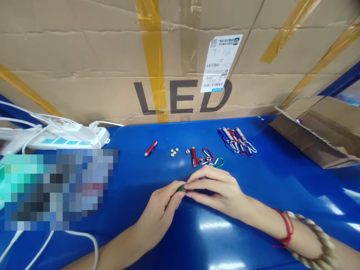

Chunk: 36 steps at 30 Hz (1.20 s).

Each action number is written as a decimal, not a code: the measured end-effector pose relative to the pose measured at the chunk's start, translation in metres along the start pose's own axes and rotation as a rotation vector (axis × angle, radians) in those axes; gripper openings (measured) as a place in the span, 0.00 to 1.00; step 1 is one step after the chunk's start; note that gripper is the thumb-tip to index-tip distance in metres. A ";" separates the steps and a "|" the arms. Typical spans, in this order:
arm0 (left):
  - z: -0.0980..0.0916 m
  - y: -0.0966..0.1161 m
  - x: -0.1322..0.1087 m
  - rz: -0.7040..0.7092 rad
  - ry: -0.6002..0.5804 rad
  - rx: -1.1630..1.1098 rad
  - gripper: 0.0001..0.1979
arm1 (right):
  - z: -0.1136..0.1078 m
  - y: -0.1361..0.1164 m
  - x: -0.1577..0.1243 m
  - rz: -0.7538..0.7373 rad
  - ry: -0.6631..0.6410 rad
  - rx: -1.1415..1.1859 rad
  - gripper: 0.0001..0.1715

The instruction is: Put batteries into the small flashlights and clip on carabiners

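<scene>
My left hand [161, 208] and my right hand [216, 189] meet over the blue table [281, 180], both pinching a small green keychain flashlight [181, 188] between their fingertips. Most of it is hidden by my fingers. Just beyond my hands lie a red flashlight body [194, 156], carabiner clips [210, 160] in red and green, several silver button batteries [174, 152] and another red flashlight piece [150, 148]. A bunch of finished keychain flashlights [236, 139] lies further right.
A large cardboard box marked LED [180, 60] stands along the back. An open cardboard box [317, 127] sits at the right. A white power strip [62, 137] with cables lies at the left, beside a blurred patch.
</scene>
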<state>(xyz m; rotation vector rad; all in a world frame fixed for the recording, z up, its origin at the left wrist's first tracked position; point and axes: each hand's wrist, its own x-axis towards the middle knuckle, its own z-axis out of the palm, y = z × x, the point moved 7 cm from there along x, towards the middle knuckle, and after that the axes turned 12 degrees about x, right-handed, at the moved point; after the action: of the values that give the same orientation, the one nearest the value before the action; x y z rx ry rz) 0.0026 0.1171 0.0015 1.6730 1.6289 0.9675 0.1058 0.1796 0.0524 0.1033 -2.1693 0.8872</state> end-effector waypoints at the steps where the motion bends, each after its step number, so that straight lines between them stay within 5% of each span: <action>1: 0.000 -0.001 0.000 -0.005 -0.001 -0.001 0.13 | 0.000 0.000 0.000 -0.003 -0.003 0.004 0.07; 8: -0.001 0.000 0.002 -0.015 0.009 0.006 0.13 | -0.003 0.001 0.001 -0.018 -0.017 -0.050 0.05; 13: -0.007 -0.001 0.003 -0.092 0.068 0.035 0.12 | -0.016 0.014 0.003 0.079 0.005 -0.310 0.12; 21: -0.010 -0.003 0.002 -0.131 0.086 0.044 0.12 | -0.003 0.061 -0.007 0.373 -0.296 -0.581 0.31; 29: -0.008 -0.005 0.000 -0.138 0.059 0.058 0.13 | 0.005 0.053 -0.005 0.313 -0.330 -0.451 0.23; 36: -0.010 -0.008 0.002 -0.148 0.072 0.020 0.12 | 0.002 0.040 -0.002 0.150 -0.224 -0.336 0.10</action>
<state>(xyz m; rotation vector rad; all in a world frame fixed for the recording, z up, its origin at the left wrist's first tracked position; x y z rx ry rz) -0.0099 0.1188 0.0009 1.5218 1.7876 0.9501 0.0924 0.2084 0.0279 -0.1340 -2.5317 0.6026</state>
